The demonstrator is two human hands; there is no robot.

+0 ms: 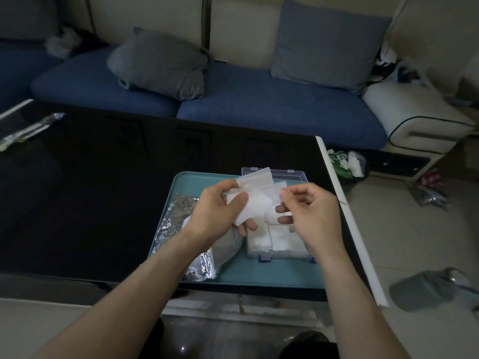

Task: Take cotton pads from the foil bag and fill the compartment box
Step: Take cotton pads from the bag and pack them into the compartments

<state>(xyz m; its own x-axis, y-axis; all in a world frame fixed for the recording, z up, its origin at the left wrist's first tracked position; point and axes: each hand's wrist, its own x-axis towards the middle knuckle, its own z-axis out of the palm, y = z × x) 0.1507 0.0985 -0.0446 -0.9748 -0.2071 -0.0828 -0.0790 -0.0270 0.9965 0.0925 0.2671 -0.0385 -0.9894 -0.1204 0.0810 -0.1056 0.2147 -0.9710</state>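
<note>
Several pads (255, 200) fanned in left hand (220, 211), thumb pinching them, right hand (307, 211) pinching one off the fan's edge, box (277, 239) just below fingertips looking mostly full, bag (181, 229) beneath left wrist, contents unseen.

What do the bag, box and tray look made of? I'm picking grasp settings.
Foil bag: thin metallised film, crinkled with bright glints.
Compartment box: clear hard plastic, see-through lid and walls, bluish latches.
Tray: smooth matte teal, probably plastic.
</note>
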